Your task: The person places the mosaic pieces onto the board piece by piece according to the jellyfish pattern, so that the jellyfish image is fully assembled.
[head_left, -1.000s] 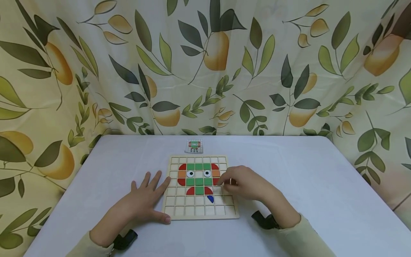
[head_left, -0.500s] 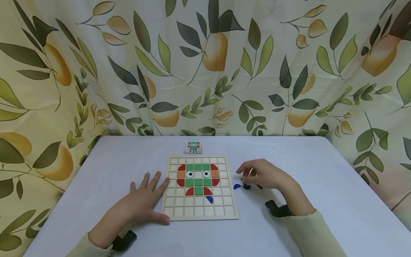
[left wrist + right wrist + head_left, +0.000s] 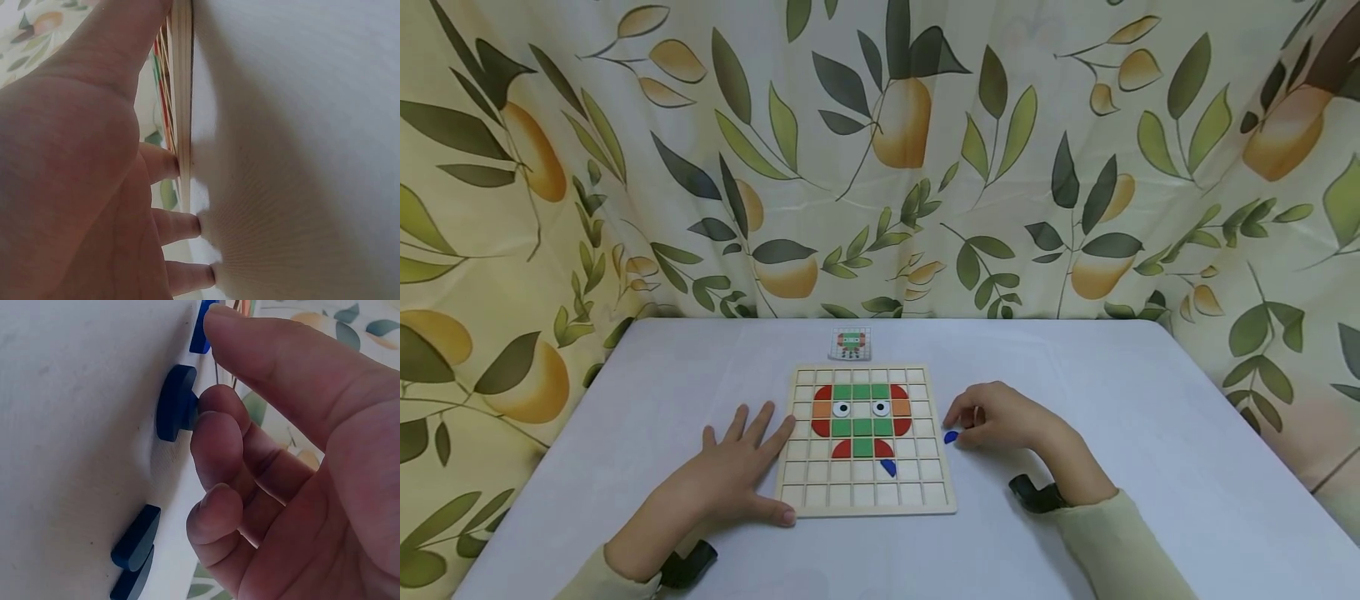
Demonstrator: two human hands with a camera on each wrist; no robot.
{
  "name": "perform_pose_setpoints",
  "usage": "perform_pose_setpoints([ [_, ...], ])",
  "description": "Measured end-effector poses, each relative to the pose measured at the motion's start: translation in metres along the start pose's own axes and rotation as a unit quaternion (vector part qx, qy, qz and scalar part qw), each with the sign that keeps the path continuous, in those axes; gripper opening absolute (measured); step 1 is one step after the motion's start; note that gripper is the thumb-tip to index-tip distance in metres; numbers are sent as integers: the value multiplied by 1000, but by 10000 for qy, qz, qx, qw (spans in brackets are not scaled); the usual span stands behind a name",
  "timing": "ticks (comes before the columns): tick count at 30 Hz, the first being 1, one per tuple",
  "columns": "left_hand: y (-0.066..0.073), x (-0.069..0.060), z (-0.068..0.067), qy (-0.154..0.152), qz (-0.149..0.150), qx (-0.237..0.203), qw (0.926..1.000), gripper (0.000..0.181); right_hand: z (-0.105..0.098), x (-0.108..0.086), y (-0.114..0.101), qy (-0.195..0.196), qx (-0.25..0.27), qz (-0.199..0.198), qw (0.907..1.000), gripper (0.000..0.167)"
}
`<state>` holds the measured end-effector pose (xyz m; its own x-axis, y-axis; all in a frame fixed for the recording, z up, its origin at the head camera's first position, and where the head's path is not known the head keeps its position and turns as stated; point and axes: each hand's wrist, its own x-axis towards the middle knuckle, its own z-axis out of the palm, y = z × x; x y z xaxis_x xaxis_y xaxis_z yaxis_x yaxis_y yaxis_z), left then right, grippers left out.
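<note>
My left hand point(image 3: 726, 475) lies with fingers spread at the left edge of a square wooden grid board point(image 3: 792, 492); thumb and fingertips touch its rim. On the board is a face of green, red and orange tiles, with two eye tiles. A blue tile point(image 3: 889, 467) lies below the lower right red tile point(image 3: 883, 448). To the right of the board, my right hand point(image 3: 1011, 421) reaches down with bent fingers. Its thumb tip is at a half-round blue tile point(image 3: 951, 437) flat on the table; whether it pinches the tile is unclear.
Other dark blue tiles point(image 3: 175, 403) lie under the right hand, one of them atop another piece. A small picture card point(image 3: 850, 343) with a similar face lies behind the board. The white table point(image 3: 1075, 358) ends at a leaf-patterned curtain point(image 3: 850, 208).
My right hand moved from the board's right edge out over the blue tiles, then lowered and shifted slightly left onto the half-round one. The left hand stayed in place.
</note>
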<state>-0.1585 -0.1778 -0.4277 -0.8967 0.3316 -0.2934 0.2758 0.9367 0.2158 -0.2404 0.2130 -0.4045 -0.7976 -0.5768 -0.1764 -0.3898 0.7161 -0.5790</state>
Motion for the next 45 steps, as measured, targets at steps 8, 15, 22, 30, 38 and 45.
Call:
perform_pose_setpoints([
  [8,-1,0,1,76,-12,-15,10000,128,4,3,-2,21,-134,77,9999,14],
  [15,0,0,0,72,23,-1,10000,127,6,4,1,88,-191,6,9998,16],
  [22,1,-1,-1,68,42,-37,10000,126,6,4,-1,175,-101,-131,9997,18],
  [30,0,-1,0,80,59,25,9999,127,6,5,-16,290,192,-302,9989,15],
  [38,1,-1,-1,72,44,6,10000,127,12,5,-30,83,250,-580,9980,12],
  [45,1,-1,-1,67,13,5,10000,127,25,7,-45,-191,312,-875,9955,12],
])
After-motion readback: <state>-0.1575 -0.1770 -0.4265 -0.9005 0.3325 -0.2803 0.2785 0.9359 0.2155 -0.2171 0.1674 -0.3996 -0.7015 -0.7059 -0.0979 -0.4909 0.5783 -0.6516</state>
